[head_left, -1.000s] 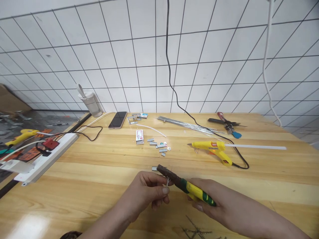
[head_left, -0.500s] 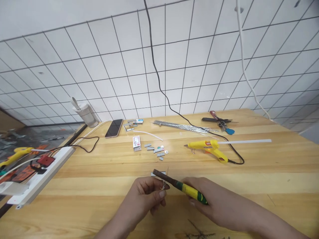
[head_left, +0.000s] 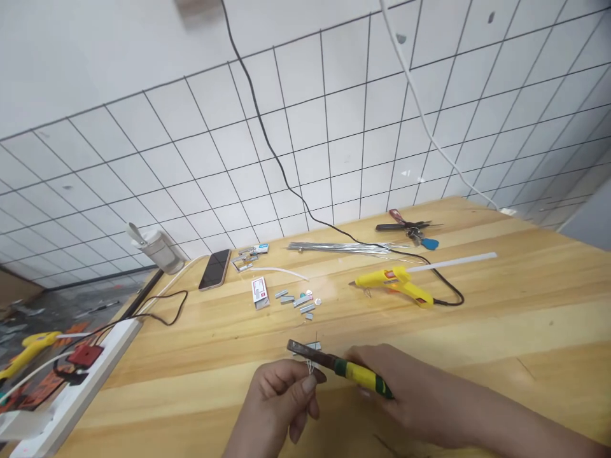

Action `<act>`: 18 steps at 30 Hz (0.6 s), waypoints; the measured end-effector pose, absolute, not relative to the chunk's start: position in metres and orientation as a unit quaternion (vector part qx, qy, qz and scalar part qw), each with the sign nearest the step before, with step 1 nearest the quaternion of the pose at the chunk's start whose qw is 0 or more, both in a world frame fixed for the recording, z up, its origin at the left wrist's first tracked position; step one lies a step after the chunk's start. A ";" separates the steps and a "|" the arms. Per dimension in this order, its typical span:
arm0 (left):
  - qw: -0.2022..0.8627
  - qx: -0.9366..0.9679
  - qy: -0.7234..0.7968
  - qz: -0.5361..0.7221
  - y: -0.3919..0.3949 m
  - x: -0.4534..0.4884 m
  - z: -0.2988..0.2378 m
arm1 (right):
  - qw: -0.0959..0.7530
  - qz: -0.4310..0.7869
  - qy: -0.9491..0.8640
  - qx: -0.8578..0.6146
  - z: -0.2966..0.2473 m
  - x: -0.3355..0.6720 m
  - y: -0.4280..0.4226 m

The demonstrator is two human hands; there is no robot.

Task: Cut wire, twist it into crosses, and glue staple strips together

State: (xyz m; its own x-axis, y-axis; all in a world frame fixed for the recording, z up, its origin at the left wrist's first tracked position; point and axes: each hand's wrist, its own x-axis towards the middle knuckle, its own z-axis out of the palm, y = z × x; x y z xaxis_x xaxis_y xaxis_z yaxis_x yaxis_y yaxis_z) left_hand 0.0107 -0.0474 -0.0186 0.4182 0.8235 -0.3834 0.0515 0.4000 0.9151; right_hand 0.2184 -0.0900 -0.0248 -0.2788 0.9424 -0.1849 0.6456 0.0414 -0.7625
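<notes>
My left hand (head_left: 281, 404) pinches a small bunch of bent thin silvery wire (head_left: 310, 367) between thumb and fingertips, its ends sticking up. Closed round the yellow and green handle of a pair of pliers (head_left: 324, 358), my right hand (head_left: 386, 381) holds the tool nearly edge-on. The dark, worn jaws point left and cross just above the wire; whether they grip it I cannot tell. Behind the jaws lies a grey strip of staples (head_left: 312, 346), partly covered. Several shorter staple strips (head_left: 301, 302) lie farther back, beside a small white and red box (head_left: 259, 292).
A yellow glue gun (head_left: 394, 280) with a white glue stick lies at right. Behind are a bundle of metal rods (head_left: 338, 247), tools with a blue tag (head_left: 429, 243) and a phone (head_left: 215, 270). A power strip (head_left: 102, 375) runs along the left edge; a black cable crosses the table.
The camera view has shifted and tilted. Both hands stay close together; the pliers' jaws sit a little farther left over the wire, in much the same pose.
</notes>
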 end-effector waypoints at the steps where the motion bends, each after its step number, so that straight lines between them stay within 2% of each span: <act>1: 0.698 0.469 0.464 0.279 -0.047 0.011 -0.019 | 0.191 0.382 -0.695 -0.578 -0.027 0.216 -0.089; 5: 0.674 0.493 0.467 0.290 -0.044 0.008 -0.024 | 0.197 0.347 -0.686 -0.608 -0.031 0.210 -0.089; 9: 0.627 0.560 0.446 0.307 -0.038 0.003 -0.027 | 0.218 0.384 -0.689 -0.574 -0.025 0.213 -0.095; 12: 0.674 0.533 0.411 0.304 -0.036 0.002 -0.031 | 0.221 0.375 -0.702 -0.563 -0.025 0.215 -0.094; 15: 0.736 0.470 0.399 0.278 -0.036 0.005 -0.036 | 0.202 0.306 -0.728 -0.579 -0.031 0.214 -0.087; 18: 0.728 0.482 0.412 0.261 -0.036 0.004 -0.034 | 0.201 0.269 -0.740 -0.583 -0.031 0.213 -0.085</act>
